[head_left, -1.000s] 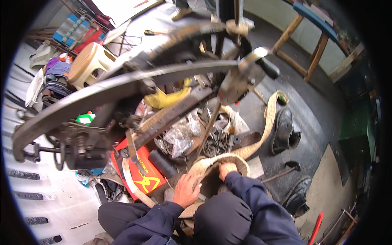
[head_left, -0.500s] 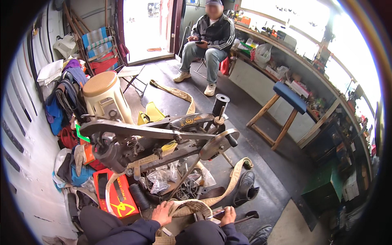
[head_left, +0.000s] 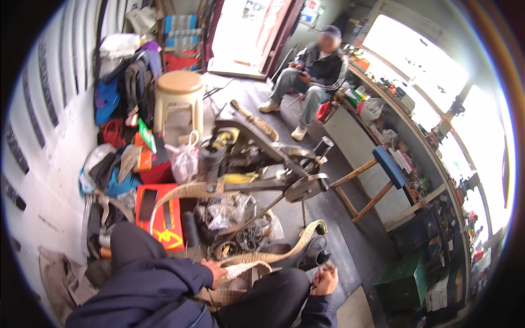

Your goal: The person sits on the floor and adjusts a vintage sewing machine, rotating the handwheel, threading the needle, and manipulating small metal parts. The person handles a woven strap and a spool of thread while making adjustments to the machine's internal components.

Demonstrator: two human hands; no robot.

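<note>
Between the person's dark-trousered knees, the left hand [head_left: 212,272] lies on a cream woven strap [head_left: 276,257], its fingers bent over the fabric; whether they grip or merely press, I cannot tell. From there the strap's long axis runs rightward across the floor, then bends away from the person, its far end pointing up and to the right just beside a black shoe [head_left: 314,252] with a dull, leathery surface. The weave looks coarse and ribbed, and the near part bows into a loose loop. The right hand [head_left: 326,279], apart from the strap and near the shoe, has its fingers curled in narrowly; I cannot tell whether anything sits inside them. Beyond are a flat-faced red box [head_left: 169,210], a black cylindrical spool [head_left: 190,229], crinkled clear plastic bags [head_left: 235,210] and a dark metal machine with a round wheel [head_left: 306,187].
</note>
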